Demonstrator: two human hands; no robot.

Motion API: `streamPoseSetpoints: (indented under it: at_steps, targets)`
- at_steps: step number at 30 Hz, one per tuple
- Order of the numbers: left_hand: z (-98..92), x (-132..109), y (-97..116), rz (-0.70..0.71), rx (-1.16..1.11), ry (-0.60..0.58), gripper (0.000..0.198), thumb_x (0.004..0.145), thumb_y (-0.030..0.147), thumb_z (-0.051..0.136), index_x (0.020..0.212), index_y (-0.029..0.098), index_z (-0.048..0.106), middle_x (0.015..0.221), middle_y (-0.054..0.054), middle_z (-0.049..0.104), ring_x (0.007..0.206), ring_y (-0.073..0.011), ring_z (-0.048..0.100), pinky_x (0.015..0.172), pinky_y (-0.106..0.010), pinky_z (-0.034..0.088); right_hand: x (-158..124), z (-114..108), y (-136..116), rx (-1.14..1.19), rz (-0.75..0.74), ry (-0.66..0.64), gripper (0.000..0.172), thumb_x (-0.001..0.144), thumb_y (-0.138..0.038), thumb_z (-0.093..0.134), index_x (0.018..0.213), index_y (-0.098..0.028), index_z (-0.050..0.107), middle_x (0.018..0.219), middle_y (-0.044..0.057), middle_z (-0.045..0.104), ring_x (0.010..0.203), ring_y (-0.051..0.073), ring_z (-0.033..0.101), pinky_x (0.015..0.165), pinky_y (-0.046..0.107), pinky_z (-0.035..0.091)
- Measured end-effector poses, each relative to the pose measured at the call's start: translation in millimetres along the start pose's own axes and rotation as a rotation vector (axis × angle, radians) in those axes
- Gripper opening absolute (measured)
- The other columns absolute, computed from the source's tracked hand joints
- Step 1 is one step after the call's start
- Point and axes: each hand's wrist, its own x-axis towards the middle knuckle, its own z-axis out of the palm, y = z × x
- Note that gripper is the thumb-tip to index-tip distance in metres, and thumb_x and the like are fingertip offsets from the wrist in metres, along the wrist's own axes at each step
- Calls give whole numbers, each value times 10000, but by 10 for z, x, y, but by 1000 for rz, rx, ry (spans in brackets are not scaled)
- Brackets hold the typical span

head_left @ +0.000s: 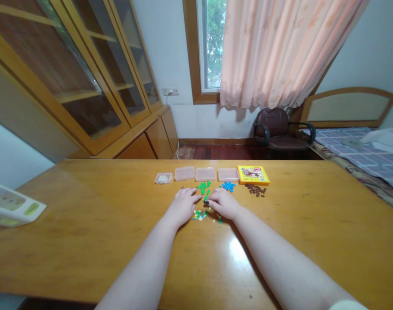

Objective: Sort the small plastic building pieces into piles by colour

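On the wooden table, my left hand rests with its fingers apart, just left of a few green pieces. My right hand is opposite, its fingertips close together by a small dark piece; what it grips is too small to make out. Beyond the hands lie a green pile, a blue pile and, farther right, a brown pile. A mixed pile of small white, green, yellow and blue pieces lies between my wrists.
Three clear trays and a smaller box holding white pieces stand in a row behind the piles. A yellow box lies at the row's right end. A white object stands at the table's left edge.
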Motion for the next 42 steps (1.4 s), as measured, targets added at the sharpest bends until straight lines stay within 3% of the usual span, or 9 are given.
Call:
streamPoseSetpoints:
  at_steps: [6,13,16,19,22,25,31,37,42]
  targets:
    - [8,2,28,37,-39,-7,393,801,129,468,1110,304,637,1269,-54,533,1172,-224,446,1054,-450,279,14,-11,48,-77,204,153,494,945,-342,337,567,-155,594,535,15,523,572,134,431,586,259,267]
    - [-28,-3,36,4,-26,-12,366,799,138,465,1067,286,664,1260,-61,543,1168,-237,451,1041,-453,300,11,-4,-5,4,-40,-7,296,900,-338,455,772,-175,666,654,22,606,693,158,470,672,271,302]
    - [-57,-3,36,-19,-22,0,320,789,148,479,992,269,696,1231,-60,566,1151,-235,467,1044,-448,299,21,-11,-30,-37,4,-4,315,904,-332,448,730,-169,655,634,26,598,687,161,462,674,277,301]
    - [-65,3,28,-41,-25,33,289,787,150,478,929,249,710,1172,-57,603,1115,-225,494,1036,-433,315,28,-32,-13,-71,92,79,384,929,-328,393,671,-159,622,626,30,589,667,155,457,654,274,297]
    - [-40,17,26,-29,-54,51,338,788,129,459,1026,237,673,1152,-48,618,1088,-203,512,1033,-406,325,26,-48,19,-101,160,142,398,933,-312,375,655,-160,616,626,35,591,654,155,469,646,275,302]
    - [9,32,38,-5,-85,31,374,800,129,439,1103,230,635,1166,-48,614,1094,-192,511,1051,-400,302,23,-42,23,-132,170,116,381,924,-322,395,681,-167,644,662,46,624,696,165,508,700,291,320]
    - [101,65,29,-11,-112,-1,390,854,214,414,1218,250,551,1283,-39,542,1195,-197,448,1071,-430,268,30,-26,-20,-133,130,94,246,901,-323,461,1031,-240,653,1040,51,666,1064,211,496,944,397,234]
    - [109,86,-16,-49,-82,69,341,881,269,397,1152,213,596,1190,-72,592,1098,-202,512,993,-377,363,31,-50,4,-193,263,144,332,923,-362,410,853,-187,684,889,74,681,889,194,544,857,354,301]
    - [151,104,-44,-94,-71,37,376,881,307,410,1224,221,537,1295,-74,522,1192,-224,452,1047,-434,294,22,2,20,-217,244,149,304,914,-379,434,896,-213,689,941,63,686,985,210,517,976,420,209]
